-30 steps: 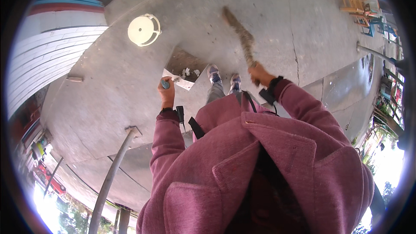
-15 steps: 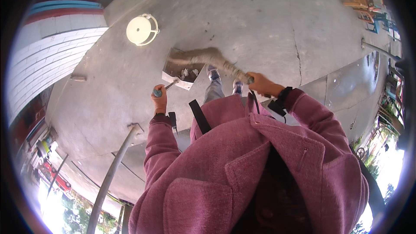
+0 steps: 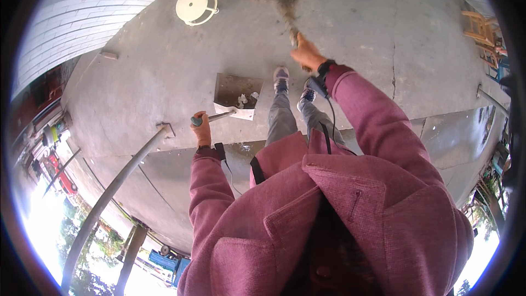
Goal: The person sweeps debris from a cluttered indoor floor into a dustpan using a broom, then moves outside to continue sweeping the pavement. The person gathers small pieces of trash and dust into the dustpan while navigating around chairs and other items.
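Observation:
My right hand is closed round the short handle of a hand broom. The broom reaches out ahead of me, its brown bristle head on the concrete floor and slightly blurred. In my left hand is the upright handle of a long-handled dustpan, its grip poking out of the fist. The box-shaped pan sits on the floor ahead and left of my feet. Inside it lie brown dirt and a few white scraps. The broom head is well apart from the pan.
A round cream stool stands at the far left, by a white brick wall. A metal pole rises from the floor at my left. Wooden chairs are at the far right. A crack runs across the concrete floor.
The broom has swung from over the pan out to the far floor, my right arm stretching forward with it. My left hand still holds the dustpan. The whole view has shifted.

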`<state>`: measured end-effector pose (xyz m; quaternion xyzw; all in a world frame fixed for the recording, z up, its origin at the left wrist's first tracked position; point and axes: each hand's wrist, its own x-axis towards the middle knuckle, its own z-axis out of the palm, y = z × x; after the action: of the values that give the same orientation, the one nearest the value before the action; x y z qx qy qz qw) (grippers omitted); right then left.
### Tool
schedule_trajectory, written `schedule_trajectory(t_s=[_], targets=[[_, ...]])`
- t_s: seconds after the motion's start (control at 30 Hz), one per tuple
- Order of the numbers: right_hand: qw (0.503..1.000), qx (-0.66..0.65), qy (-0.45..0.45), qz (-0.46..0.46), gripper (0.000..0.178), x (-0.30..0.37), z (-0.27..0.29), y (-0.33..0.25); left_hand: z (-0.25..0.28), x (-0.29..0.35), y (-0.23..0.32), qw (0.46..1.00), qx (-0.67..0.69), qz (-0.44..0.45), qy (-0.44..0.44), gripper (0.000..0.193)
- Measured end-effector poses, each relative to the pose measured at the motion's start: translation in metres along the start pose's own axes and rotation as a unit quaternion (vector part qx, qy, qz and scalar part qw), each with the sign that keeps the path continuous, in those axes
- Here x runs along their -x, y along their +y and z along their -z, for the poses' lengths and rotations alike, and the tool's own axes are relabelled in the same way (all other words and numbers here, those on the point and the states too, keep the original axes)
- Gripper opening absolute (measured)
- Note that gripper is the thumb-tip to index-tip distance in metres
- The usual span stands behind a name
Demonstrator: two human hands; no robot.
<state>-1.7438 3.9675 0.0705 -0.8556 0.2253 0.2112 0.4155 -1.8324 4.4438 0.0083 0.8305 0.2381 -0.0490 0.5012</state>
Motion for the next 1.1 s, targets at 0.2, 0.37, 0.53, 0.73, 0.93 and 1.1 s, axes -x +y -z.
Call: schedule_trajectory(t_s=[0.2,0.37,0.53,0.73,0.93,1.1], targets=[[0.960,0.190,-0.189,0.082,0.054,0.094,-0.062,0.038,0.012,0.015,-0.014,0.996,0.048,0.069,0.024,0.010],[0.930,0.202,-0.240,0.194,0.029,0.112,-0.015,0.050,0.019,-0.006,-0.042,0.976,0.171,0.132,0.016,0.026],[0.965,0.153,-0.153,0.151,0.025,0.193,0.046,0.079,0.023,0.016,-0.052,0.991,0.033,0.127,-0.004,0.018],[0.978,-0.137,-0.090,-0.129,0.025,0.336,0.091,0.161,0.069,0.044,-0.046,0.981,-0.060,0.167,0.071,0.010],[0.842,-0.458,0.165,-0.232,0.014,0.396,0.105,0.279,-0.018,0.027,0.014,0.997,-0.049,0.057,0.015,0.012],[0.617,-0.701,0.256,-0.250,0.014,0.407,0.133,0.358,-0.117,0.052,0.121,0.995,-0.068,-0.004,-0.066,0.013]])
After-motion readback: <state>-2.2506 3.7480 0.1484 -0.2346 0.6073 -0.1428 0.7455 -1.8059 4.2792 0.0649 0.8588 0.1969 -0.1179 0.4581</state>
